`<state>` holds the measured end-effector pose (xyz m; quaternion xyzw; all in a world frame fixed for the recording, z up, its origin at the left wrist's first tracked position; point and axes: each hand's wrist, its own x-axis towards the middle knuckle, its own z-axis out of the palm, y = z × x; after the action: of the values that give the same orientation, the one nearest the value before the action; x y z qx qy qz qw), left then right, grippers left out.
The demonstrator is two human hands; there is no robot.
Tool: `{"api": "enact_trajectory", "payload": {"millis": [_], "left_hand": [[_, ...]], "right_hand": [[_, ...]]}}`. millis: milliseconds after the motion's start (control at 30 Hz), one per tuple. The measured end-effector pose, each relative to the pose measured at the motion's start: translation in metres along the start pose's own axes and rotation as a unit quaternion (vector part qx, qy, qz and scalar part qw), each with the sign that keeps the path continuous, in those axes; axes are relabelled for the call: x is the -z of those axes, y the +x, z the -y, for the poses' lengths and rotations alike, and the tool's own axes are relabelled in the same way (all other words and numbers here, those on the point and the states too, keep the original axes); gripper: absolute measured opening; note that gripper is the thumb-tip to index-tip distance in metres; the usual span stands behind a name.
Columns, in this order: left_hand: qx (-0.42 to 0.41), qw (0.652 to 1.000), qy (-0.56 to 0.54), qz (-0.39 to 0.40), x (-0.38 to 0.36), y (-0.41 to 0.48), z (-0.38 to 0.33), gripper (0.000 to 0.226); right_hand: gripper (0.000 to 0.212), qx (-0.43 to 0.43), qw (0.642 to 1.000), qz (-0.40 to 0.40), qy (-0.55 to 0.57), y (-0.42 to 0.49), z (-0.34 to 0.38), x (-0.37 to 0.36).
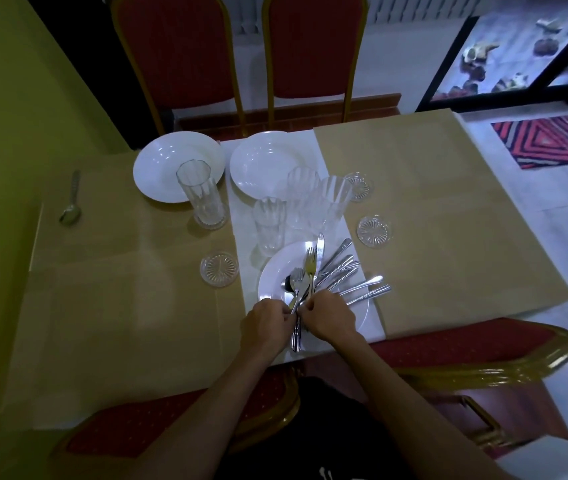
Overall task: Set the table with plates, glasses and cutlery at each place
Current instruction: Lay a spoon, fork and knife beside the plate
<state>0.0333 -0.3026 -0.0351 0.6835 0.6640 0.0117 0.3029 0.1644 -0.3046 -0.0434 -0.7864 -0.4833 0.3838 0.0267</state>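
My left hand [268,318] and right hand [331,317] are both closed on cutlery handles [297,336] at lower centre, over the near plate [275,271]. Long axes run up-frame; fork [311,268] tines point away. Loose cutlery [362,289] fans right, nearer my right hand. One spoon [70,209] lies far left.

**Dim dining room, red chairs round the table**

The table [448,188] carries tan paper over white. Beyond its far edge stand 2 red chairs [185,53] with gold frames; 2 more sit at its near edge. Left of the table is a yellow-green wall [16,98]. Right of it lies pale floor [552,209] with a red patterned rug [552,140], and past that a dark-framed glass door [517,46].
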Motion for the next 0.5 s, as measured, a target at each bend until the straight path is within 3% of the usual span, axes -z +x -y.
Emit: {"api": "enact_trajectory", "payload": {"millis": [300, 500], "left_hand": [[0.041, 0.999, 0.022, -0.016, 0.003, 0.002, 0.005, 0.032], [0.038, 0.999, 0.000, 0.029, 0.006, 0.002, 0.010, 0.031]], "right_hand": [[0.031, 0.014, 1.000, -0.003, -0.001, 0.000, 0.001, -0.004], [0.025, 0.018, 1.000, -0.008, -0.004, -0.001, -0.001, -0.005]]}}
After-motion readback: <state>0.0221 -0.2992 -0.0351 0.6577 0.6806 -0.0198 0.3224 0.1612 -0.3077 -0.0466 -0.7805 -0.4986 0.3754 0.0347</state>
